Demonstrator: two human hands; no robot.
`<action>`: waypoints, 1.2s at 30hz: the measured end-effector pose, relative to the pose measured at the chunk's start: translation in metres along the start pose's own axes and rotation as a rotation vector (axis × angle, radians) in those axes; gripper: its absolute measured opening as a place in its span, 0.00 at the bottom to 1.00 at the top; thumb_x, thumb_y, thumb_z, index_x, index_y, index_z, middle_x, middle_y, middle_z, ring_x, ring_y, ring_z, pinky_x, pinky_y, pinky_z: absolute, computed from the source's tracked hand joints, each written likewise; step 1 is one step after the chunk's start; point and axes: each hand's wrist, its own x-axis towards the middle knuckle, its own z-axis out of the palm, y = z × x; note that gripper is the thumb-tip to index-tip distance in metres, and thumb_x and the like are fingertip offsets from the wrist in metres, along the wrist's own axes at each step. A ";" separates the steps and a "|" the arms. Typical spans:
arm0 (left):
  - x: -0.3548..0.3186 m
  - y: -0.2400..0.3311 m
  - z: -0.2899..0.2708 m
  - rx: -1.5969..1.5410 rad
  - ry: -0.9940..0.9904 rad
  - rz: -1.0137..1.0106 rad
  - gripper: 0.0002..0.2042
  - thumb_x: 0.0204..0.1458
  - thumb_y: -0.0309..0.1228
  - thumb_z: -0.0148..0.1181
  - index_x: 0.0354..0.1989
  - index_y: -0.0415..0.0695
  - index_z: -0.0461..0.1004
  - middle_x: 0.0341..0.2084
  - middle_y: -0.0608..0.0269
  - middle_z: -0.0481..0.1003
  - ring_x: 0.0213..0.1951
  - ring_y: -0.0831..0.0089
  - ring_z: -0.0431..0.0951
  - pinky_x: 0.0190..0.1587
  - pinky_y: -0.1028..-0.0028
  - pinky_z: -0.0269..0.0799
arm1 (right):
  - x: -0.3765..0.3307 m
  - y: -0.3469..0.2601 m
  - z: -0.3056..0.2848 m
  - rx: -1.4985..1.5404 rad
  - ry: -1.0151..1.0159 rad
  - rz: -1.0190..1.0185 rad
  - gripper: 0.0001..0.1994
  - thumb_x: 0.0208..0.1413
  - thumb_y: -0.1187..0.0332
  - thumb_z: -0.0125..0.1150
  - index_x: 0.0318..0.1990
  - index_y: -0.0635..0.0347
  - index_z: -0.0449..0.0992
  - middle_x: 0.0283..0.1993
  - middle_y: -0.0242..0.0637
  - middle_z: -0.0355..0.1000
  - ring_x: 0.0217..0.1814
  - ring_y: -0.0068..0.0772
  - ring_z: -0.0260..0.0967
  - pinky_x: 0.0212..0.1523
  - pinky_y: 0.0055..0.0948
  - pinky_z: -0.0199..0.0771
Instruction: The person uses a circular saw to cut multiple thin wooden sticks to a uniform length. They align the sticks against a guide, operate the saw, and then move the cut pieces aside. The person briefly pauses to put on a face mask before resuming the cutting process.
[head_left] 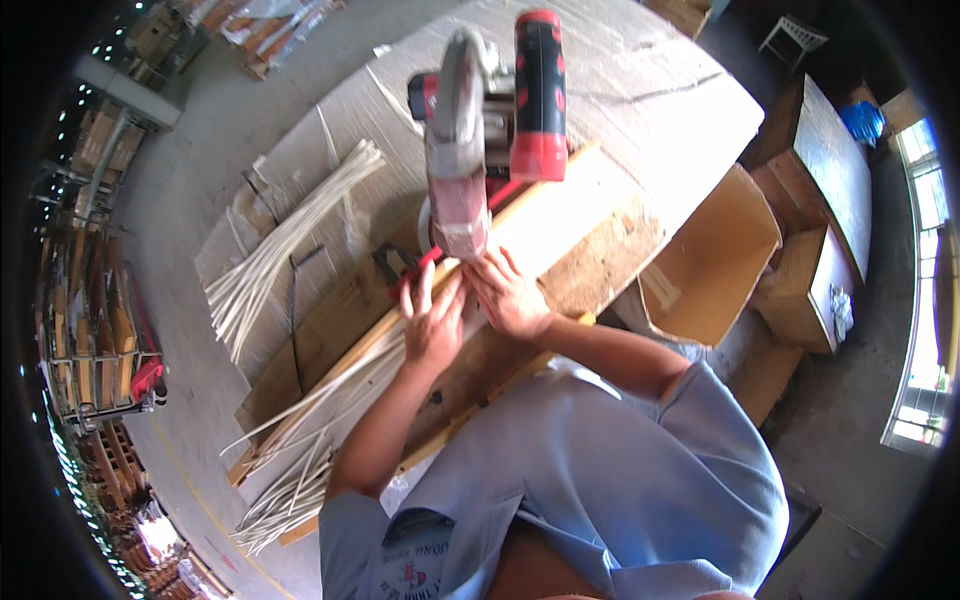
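Note:
A miter saw with a red-and-black motor housing stands in front of me on a wooden base. Thin pale strips run in a loose bundle from the lower left up to the saw, along a long wooden bar. Pressed over these strips, my left hand has its fingers curled at the bar, close to a red part of the saw. Beside it, just under the saw head, my right hand bears down on the strips' far end with bent fingers. The fingertips are partly hidden by the saw head.
A second bundle of pale strips lies on the covered table, left of the saw. An open cardboard box stands at the right, near wooden cabinets. Racks of wood pieces line the far left.

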 end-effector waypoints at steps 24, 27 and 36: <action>-0.058 -0.009 0.001 0.047 0.221 -0.117 0.19 0.58 0.28 0.60 0.58 0.43 0.81 0.63 0.60 0.75 0.75 0.53 0.61 0.72 0.28 0.50 | 0.000 0.016 0.008 -0.104 -0.035 -0.143 0.25 0.62 0.60 0.62 0.64 0.62 0.75 0.71 0.45 0.67 0.79 0.48 0.57 0.79 0.64 0.50; -0.058 -0.010 0.003 0.009 0.331 -0.078 0.18 0.57 0.27 0.62 0.57 0.39 0.80 0.59 0.57 0.77 0.73 0.51 0.64 0.70 0.30 0.55 | -0.003 0.016 0.008 -0.072 -0.079 -0.143 0.26 0.63 0.62 0.60 0.68 0.60 0.72 0.73 0.46 0.65 0.80 0.50 0.55 0.78 0.68 0.49; -0.072 -0.007 0.011 0.027 0.338 -0.119 0.18 0.56 0.32 0.59 0.53 0.42 0.82 0.60 0.60 0.76 0.76 0.53 0.58 0.77 0.32 0.45 | 0.005 0.009 0.014 -0.252 -0.154 -0.180 0.30 0.64 0.62 0.58 0.71 0.63 0.65 0.69 0.50 0.65 0.75 0.54 0.60 0.78 0.60 0.50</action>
